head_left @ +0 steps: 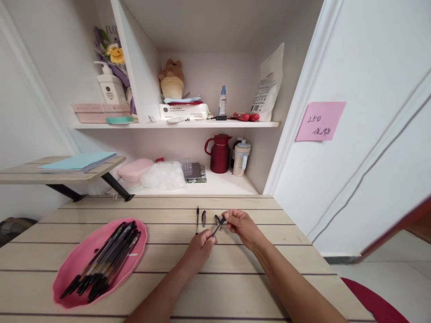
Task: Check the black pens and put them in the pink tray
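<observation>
Between my two hands is a slim dark pen [217, 228], tilted up to the right. My left hand [201, 246] is closed on its lower end, and my right hand [239, 224] pinches the upper, black end. Just behind the pen lies a black pen cap [217, 219], partly covered by it. Another black cap [204, 218] rests a little to the left. Beside that, a thin uncapped pen or refill [197, 216] lies pointing away from me, its near end close to my left hand.
A pink scalloped tray [141, 229] at the left holds several black pens [104, 260]. Behind the slatted table [269, 287] stand shelves with a red jug [220, 154], a tumbler [241, 158] and a plastic bag [163, 175]. A raised stand [77, 176] carries blue paper [81, 161].
</observation>
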Demonstrator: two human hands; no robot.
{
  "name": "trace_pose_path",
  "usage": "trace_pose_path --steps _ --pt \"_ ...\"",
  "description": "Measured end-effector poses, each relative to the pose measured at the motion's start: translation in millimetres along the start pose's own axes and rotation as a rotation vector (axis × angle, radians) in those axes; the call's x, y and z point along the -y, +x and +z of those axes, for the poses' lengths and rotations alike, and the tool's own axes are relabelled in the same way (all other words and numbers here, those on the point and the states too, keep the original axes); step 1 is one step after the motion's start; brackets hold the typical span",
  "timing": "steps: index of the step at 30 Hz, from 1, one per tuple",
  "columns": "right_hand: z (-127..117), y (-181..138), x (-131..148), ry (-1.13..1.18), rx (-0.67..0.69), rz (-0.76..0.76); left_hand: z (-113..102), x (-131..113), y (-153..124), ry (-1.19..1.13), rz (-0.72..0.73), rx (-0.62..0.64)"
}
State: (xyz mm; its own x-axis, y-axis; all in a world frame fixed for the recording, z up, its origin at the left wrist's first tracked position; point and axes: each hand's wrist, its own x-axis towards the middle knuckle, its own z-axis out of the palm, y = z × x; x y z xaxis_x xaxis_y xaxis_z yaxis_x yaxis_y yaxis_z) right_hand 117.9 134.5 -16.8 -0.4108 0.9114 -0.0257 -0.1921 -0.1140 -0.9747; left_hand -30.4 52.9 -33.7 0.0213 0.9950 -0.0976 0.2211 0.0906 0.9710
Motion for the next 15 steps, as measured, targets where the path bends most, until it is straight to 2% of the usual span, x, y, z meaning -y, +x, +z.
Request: trace_pose_path --steps 5,7,9,12,15 --pt "-0.6 5.2 -6.0 -0.128 -0.048 -0.064 -2.9 2.8 2.5 -0.071 -0.024 -0.032" --pt "1.0 6.2 -6.9 -0.259 -0.072 -0.094 -5.6 3.6 4.1 -0.133 -0.050 -0.071" --pt "5.1 4.9 -7.7 -0.542 -0.092 -0.170 -8.1 4.5 5.4 -0.176 -0.067 -0.106" --pt "15.1 -0.7 -11.7 -1.104 -0.054 -0.324 -9.4 5.8 6.2 -0.190 -0.069 -0.119" --pt "22.2 -4.8 -19.5 -1.446 0.000 -0.372 -7.3 6.6 5.1 -0.175 -0.059 -0.103"
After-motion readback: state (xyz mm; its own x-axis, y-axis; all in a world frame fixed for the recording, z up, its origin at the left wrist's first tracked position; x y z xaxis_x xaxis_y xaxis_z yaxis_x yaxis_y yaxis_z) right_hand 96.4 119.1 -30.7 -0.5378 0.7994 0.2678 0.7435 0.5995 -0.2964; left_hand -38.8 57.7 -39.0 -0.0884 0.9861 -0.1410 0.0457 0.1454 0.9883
